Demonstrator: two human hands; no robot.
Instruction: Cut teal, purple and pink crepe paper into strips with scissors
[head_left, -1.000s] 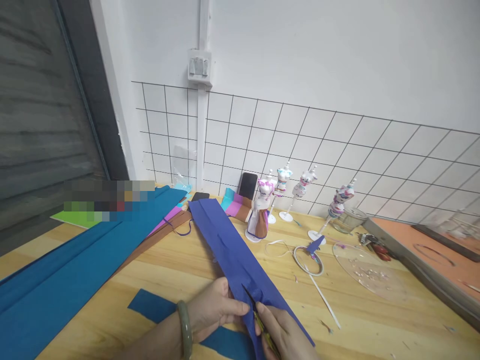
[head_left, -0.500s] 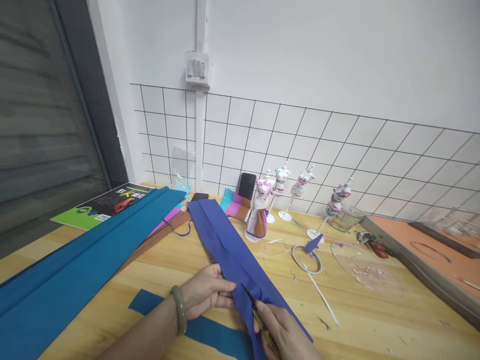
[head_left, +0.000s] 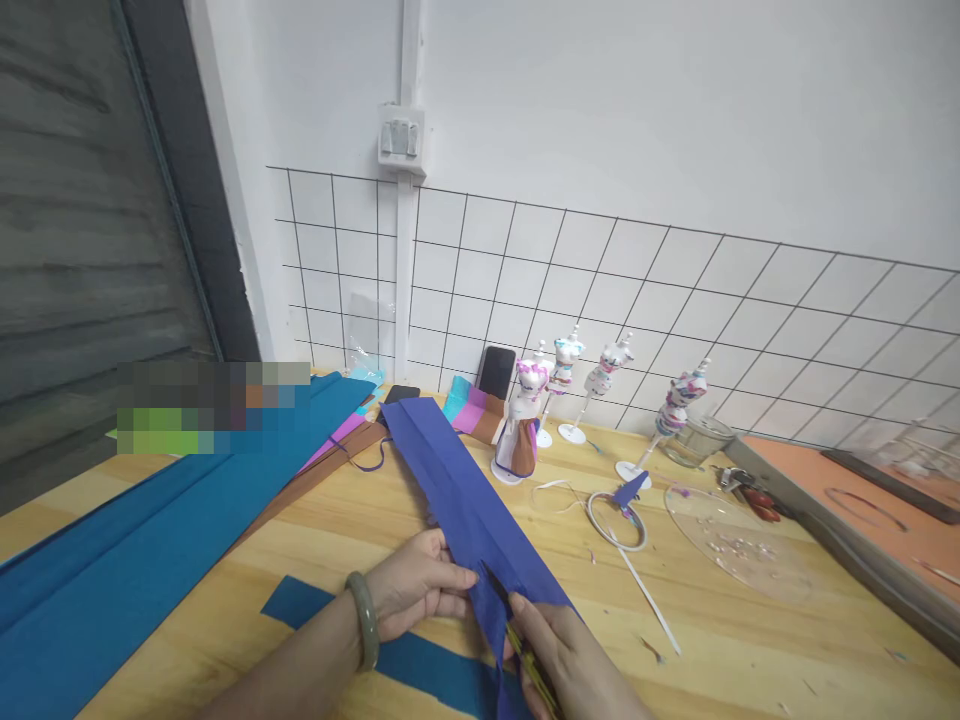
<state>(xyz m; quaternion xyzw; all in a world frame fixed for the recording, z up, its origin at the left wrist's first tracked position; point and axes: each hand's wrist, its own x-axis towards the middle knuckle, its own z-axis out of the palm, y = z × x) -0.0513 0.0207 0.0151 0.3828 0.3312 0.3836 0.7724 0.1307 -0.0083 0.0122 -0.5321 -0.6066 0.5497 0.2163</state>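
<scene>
A long strip of purple fabric (head_left: pixel 450 470) stretches from the table's back toward me. My left hand (head_left: pixel 424 585), a jade-green bangle on its wrist, pinches the strip's left edge between thumb and fingers. In my right hand (head_left: pixel 559 650) are scissors (head_left: pixel 496 585) with dark blades and yellowish handles. The blades lie at the fabric just right of my left thumb, with a slit edge running back toward me. How far the blades are apart is hard to see. Under my left forearm lies a teal fabric strip (head_left: pixel 442 672), partly hidden.
Folded teal fabric (head_left: pixel 195 520) covers the left side, over brown and magenta cloth. Several small dress forms (head_left: pixel 531 400) stand at the back. Right of them are a tape roll (head_left: pixel 616 520), a clear plate of beads (head_left: pixel 735 545), a glass (head_left: pixel 697 440) and an orange board (head_left: pixel 847 480).
The view has shifted slightly, moving everything a little to the right. Both hands stay at the purple fabric, and the scissors have moved only slightly along it.
</scene>
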